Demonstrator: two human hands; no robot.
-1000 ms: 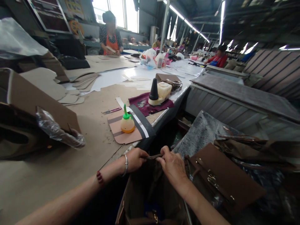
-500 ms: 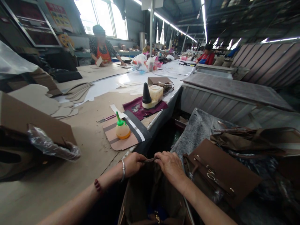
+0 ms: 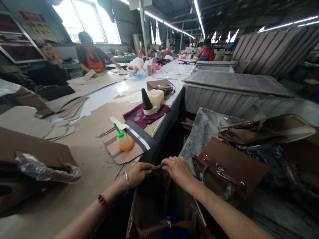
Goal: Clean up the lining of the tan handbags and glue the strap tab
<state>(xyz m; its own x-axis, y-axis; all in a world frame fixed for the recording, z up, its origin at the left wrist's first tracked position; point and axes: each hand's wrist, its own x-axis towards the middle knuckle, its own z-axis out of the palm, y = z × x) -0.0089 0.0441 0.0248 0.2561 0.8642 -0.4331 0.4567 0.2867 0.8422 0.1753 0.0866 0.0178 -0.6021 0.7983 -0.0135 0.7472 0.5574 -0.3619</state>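
Observation:
A brown leather bag (image 3: 159, 205) sits open in front of me below the table edge. My left hand (image 3: 138, 173) and my right hand (image 3: 178, 170) both pinch a thin brown strap (image 3: 158, 167) at the bag's top rim, fingers closed on it from either side. A second brown bag with brass fittings (image 3: 229, 166) lies flat just right of my right hand. On the table beyond my hands stands a small yellow glue bottle with a green nozzle (image 3: 123, 140) on a striped leather piece (image 3: 129, 146).
The long work table (image 3: 82, 159) runs away to the left with cardboard patterns (image 3: 37, 126), a plastic-wrapped bag (image 3: 42, 166), and a black cone beside a cream container (image 3: 151, 99) on a maroon cloth. More brown bags (image 3: 264, 131) pile at right. A person in an orange apron (image 3: 91, 58) works at the far end.
The view has swung to the right and dropped slightly. Both hands stay pinched on the strap at the bag's rim, in nearly the same pose.

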